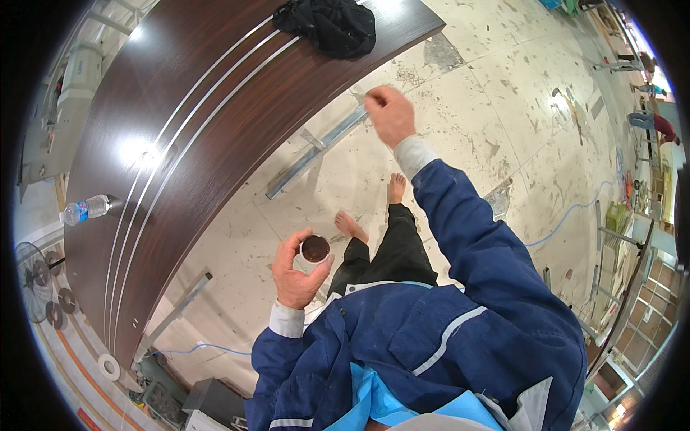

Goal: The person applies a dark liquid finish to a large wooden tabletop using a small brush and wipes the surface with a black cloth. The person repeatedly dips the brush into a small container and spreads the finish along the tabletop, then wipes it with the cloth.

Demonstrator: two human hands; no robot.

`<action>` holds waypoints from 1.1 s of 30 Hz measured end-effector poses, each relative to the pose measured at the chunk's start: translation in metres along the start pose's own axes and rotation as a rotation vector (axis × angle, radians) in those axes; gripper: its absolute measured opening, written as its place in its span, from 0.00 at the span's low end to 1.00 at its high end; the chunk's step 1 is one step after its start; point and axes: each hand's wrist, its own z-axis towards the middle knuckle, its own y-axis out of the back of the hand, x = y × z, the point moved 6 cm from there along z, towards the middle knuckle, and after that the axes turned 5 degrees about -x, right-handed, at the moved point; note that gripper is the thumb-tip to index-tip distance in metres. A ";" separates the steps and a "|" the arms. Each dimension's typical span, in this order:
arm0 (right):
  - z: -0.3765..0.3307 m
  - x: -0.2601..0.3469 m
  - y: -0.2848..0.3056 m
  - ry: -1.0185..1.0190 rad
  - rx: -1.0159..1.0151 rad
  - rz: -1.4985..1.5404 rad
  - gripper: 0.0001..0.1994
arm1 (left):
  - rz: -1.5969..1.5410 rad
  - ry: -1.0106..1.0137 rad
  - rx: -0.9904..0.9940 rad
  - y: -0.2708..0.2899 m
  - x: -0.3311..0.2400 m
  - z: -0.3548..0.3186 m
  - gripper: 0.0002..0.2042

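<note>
Beside a long, curved, dark brown wood-grain tabletop [244, 115] inlaid with thin silver strips, you stand barefoot, a small round white-rimmed container of dark brown material [315, 249] in your left hand [295, 279]. Your thumb and fingers pinch its sides, holding it above the floor, apart from the tabletop, its open top facing up. Your right hand [392, 116] reaches out past the tabletop's edge, fingers curled and blurred; whether they press together on anything, you cannot tell from this angle.

A loosened pinch or a tilted wrist could tip the brown material onto your trousers or the floor, if it is loose enough to run. A wide sweep of the right arm could catch the crumpled black cloth [327, 27] at the tabletop's far end. Debris on the scuffed, pale tiled floor [517, 129] could hurt your bare feet [352, 225] if you step carelessly.

Glare spots the glossy surface, where a clear plastic bottle with a blue label [88, 209] sits near the left edge. Across the workshop, a blue cord [568, 215] trails over the tiles, and a person in a dark red top [661, 128] appears at far right.
</note>
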 end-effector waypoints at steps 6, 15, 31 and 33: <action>-0.014 0.013 -0.004 -0.087 -0.158 0.051 0.07 | 0.009 -0.017 -0.017 0.008 0.001 -0.005 0.29; -0.049 0.027 -0.040 -0.041 0.152 0.062 0.10 | -0.013 0.007 -0.033 0.013 0.010 -0.011 0.30; 0.014 -0.010 0.014 -0.124 -0.023 0.047 0.11 | 0.024 -0.034 0.045 -0.029 -0.024 0.022 0.28; 0.037 -0.025 0.033 -0.199 -0.125 0.038 0.11 | 0.027 -0.027 0.057 -0.038 -0.030 0.031 0.29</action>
